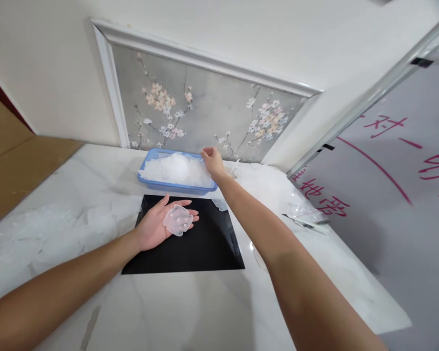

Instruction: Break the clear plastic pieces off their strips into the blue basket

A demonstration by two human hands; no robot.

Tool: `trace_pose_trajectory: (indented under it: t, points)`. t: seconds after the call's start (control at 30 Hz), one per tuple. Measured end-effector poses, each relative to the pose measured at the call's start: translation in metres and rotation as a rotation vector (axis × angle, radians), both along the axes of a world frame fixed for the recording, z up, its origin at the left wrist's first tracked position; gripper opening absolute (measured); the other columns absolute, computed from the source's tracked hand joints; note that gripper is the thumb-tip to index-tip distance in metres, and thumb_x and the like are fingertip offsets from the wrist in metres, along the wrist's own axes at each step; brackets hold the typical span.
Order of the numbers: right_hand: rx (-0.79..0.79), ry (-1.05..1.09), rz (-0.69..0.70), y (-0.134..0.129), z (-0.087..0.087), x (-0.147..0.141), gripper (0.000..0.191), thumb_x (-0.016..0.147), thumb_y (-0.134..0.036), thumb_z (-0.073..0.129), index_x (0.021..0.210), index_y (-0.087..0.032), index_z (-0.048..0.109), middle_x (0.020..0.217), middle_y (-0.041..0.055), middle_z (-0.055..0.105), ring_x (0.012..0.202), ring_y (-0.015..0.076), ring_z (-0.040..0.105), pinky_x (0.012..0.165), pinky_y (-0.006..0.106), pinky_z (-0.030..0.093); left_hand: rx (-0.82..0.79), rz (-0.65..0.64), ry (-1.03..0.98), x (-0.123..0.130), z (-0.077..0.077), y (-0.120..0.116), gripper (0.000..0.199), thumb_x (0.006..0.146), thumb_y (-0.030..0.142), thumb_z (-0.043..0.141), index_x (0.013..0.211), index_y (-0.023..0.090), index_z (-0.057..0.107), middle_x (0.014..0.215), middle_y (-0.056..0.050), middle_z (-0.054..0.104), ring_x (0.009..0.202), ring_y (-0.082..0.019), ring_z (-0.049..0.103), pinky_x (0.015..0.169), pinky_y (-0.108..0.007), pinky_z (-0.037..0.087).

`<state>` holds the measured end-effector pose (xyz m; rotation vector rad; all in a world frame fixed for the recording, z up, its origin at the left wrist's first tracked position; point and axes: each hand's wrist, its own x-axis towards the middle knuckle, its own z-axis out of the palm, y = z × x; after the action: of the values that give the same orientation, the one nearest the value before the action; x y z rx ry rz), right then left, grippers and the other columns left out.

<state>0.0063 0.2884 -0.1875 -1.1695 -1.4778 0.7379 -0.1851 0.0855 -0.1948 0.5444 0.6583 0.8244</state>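
My left hand (155,226) lies palm up over a black sheet (205,243), its fingers spread. A translucent, flower-shaped piece (178,220) with small pale dots rests on its palm and fingers. My right hand (212,162) is above the right end of a blue basket (179,187), its fingers curled together; whatever may be between them is too small to make out. White translucent pieces (175,168) are heaped in the basket. Another clear piece (220,204) lies at the sheet's upper right corner.
Clear plastic bags (58,234) cover the left of the marble table (161,312). At the right lie a bag of white material (267,187) and a thin dark-tipped tool (303,223). Behind are a framed floral panel (212,107) and a whiteboard (388,219) with red writing.
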Motion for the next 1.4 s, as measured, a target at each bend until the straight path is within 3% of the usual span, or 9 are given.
trace_pose_trajectory:
  t: [0.13, 0.27, 0.43, 0.5, 0.63, 0.73, 0.87, 1.13, 1.4]
  points:
    - [0.053, -0.037, -0.048, -0.027, 0.015, 0.013, 0.019, 0.085, -0.029, 0.061, 0.102, -0.022, 0.06, 0.11, 0.0094, 0.064, 0.106, 0.0237, 0.061, 0.101, 0.042, 0.043, 0.003, -0.01, -0.01, -0.001, 0.0, 0.0, 0.055, 0.096, 0.056, 0.048, 0.124, 0.01, 0.061, 0.115, -0.021, 0.075, 0.115, -0.033, 0.069, 0.103, -0.046, 0.046]
    - [0.197, -0.127, -0.057, -0.097, 0.016, 0.022, 0.018, 0.094, -0.032, 0.051, 0.106, -0.023, 0.061, 0.107, 0.0096, 0.065, 0.102, 0.0242, 0.06, 0.1, 0.044, 0.044, -0.023, 0.003, -0.021, -0.002, 0.0, 0.0, 0.057, 0.097, 0.057, 0.045, 0.126, 0.01, 0.061, 0.117, -0.02, 0.074, 0.112, -0.033, 0.07, 0.101, -0.045, 0.048]
    - [0.228, -0.432, 0.595, -0.198, -0.01, 0.008, 0.035, 0.088, -0.041, 0.069, 0.121, -0.029, 0.068, 0.13, 0.011, 0.066, 0.127, 0.0329, 0.055, 0.112, 0.053, 0.033, -0.031, -0.067, -0.012, 0.006, 0.001, -0.007, 0.059, 0.1, 0.06, 0.033, 0.12, 0.014, 0.064, 0.117, -0.014, 0.074, 0.112, -0.026, 0.068, 0.099, -0.036, 0.048]
    - [0.181, -0.367, 0.675, -0.219, -0.02, 0.0, 0.028, 0.092, -0.038, 0.064, 0.118, -0.032, 0.071, 0.138, 0.0073, 0.064, 0.136, 0.0321, 0.05, 0.116, 0.053, 0.027, -0.005, -0.161, 0.053, 0.006, 0.007, -0.008, 0.061, 0.098, 0.063, 0.035, 0.121, 0.014, 0.064, 0.12, -0.014, 0.072, 0.118, -0.025, 0.064, 0.101, -0.034, 0.046]
    - [-0.172, 0.141, 0.479, -0.228, -0.029, -0.008, 0.026, 0.098, -0.042, 0.055, 0.111, -0.032, 0.075, 0.122, 0.0041, 0.073, 0.118, 0.0277, 0.064, 0.108, 0.048, 0.041, 0.266, -0.224, 0.512, -0.02, 0.031, 0.004, 0.054, 0.089, 0.058, 0.059, 0.126, 0.019, 0.062, 0.121, -0.012, 0.069, 0.119, -0.028, 0.061, 0.101, -0.038, 0.044]
    - [-0.509, 0.587, 0.512, -0.22, -0.03, -0.008, 0.035, 0.086, -0.05, 0.07, 0.111, -0.025, 0.074, 0.114, 0.0068, 0.075, 0.109, 0.0283, 0.069, 0.104, 0.047, 0.047, 0.678, -0.101, 1.159, -0.061, 0.046, 0.021, 0.031, 0.074, 0.046, 0.076, 0.094, 0.023, 0.072, 0.101, -0.008, 0.07, 0.106, -0.032, 0.061, 0.093, -0.037, 0.043]
    - [-0.816, 0.908, 0.655, -0.21, -0.032, -0.004, 0.051, 0.088, -0.062, 0.062, 0.113, -0.018, 0.07, 0.117, 0.0131, 0.074, 0.114, 0.0294, 0.068, 0.103, 0.049, 0.049, 0.671, -0.003, 1.627, -0.105, 0.045, 0.039, 0.027, 0.057, 0.03, 0.081, 0.078, 0.024, 0.067, 0.085, -0.009, 0.064, 0.092, -0.039, 0.063, 0.082, -0.041, 0.044]
    - [-0.833, 1.017, 0.684, -0.206, -0.037, 0.004, 0.063, 0.085, -0.072, 0.059, 0.124, -0.023, 0.061, 0.13, 0.012, 0.068, 0.118, 0.0288, 0.066, 0.1, 0.049, 0.052, 0.701, -0.033, 1.552, -0.084, 0.048, 0.043, 0.023, 0.063, 0.039, 0.078, 0.081, 0.025, 0.072, 0.077, -0.005, 0.067, 0.091, -0.035, 0.064, 0.079, -0.036, 0.043]
    - [-0.345, 0.627, 0.395, -0.207, -0.044, 0.008, 0.031, 0.082, -0.042, 0.077, 0.109, -0.027, 0.072, 0.129, 0.0049, 0.065, 0.12, 0.0254, 0.061, 0.099, 0.043, 0.055, 0.304, -0.036, 0.761, -0.016, 0.028, 0.005, 0.035, 0.072, 0.044, 0.079, 0.083, 0.021, 0.056, 0.069, 0.006, 0.053, 0.06, -0.011, 0.048, 0.055, -0.022, 0.038]
